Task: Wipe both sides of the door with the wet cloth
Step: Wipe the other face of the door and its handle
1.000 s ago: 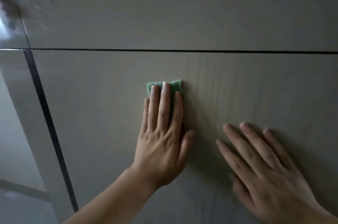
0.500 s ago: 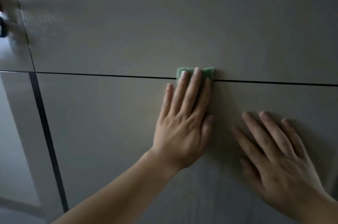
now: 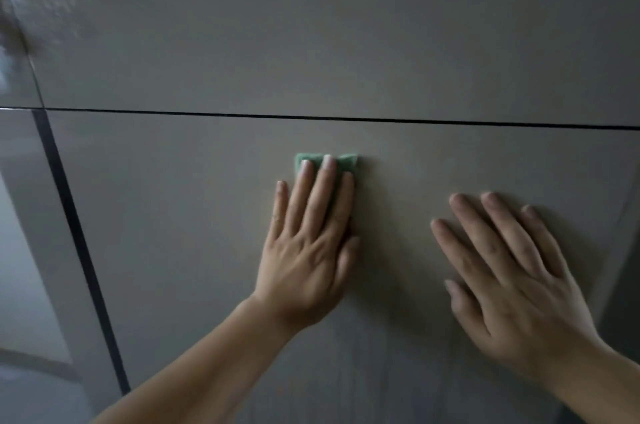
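There is one door (image 3: 346, 42), one cloth (image 3: 349, 162) and two hands. The door carries two dark lines: one thin horizontal groove (image 3: 346, 118) and one wider vertical strip (image 3: 79, 243).

The left hand (image 3: 308, 257) lies flat on the door with its fingers straight and close together. It presses the cloth against the surface. Most of the cloth is hidden under the fingers; only its upper edge shows, at 12 o'clock from the hand, just beyond the fingertips. The cloth sits below the horizontal groove and does not touch it.

The right hand (image 3: 512, 278) is at 3 o'clock from the left hand, apart from it. Its fingers are straight and spread wide, the palm toward the door, and it holds nothing.

The door is smooth, flat and grey-beige, with a faint vertical grain under the hands. The cloth is green, folded small, nearly rectangular, and looks soft. The vertical strip is at 9 o'clock from the left hand, well apart. The upper left corner is blurred.
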Motion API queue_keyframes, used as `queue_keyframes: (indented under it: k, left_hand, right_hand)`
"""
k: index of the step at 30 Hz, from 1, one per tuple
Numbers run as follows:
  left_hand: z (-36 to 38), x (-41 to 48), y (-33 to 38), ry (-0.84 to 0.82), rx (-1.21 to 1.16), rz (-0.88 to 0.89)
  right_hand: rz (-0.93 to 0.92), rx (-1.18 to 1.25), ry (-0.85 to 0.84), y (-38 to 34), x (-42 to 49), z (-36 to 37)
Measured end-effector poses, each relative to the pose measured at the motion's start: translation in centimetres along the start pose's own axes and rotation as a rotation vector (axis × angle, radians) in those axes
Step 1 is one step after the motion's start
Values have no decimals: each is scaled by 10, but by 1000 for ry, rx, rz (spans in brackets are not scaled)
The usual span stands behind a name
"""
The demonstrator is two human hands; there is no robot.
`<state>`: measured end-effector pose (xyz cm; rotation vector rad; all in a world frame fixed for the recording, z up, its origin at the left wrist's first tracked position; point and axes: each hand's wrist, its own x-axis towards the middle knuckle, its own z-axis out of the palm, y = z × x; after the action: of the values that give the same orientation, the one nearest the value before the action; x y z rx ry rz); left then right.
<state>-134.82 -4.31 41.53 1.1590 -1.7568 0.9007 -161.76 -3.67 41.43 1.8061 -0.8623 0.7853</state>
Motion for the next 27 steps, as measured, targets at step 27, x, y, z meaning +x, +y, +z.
queue_keyframes:
  k: [27]
  left_hand:
    - [34, -126, -35, -81, 82, -117]
  right_hand:
    - [-9, 48, -40, -55, -10, 24]
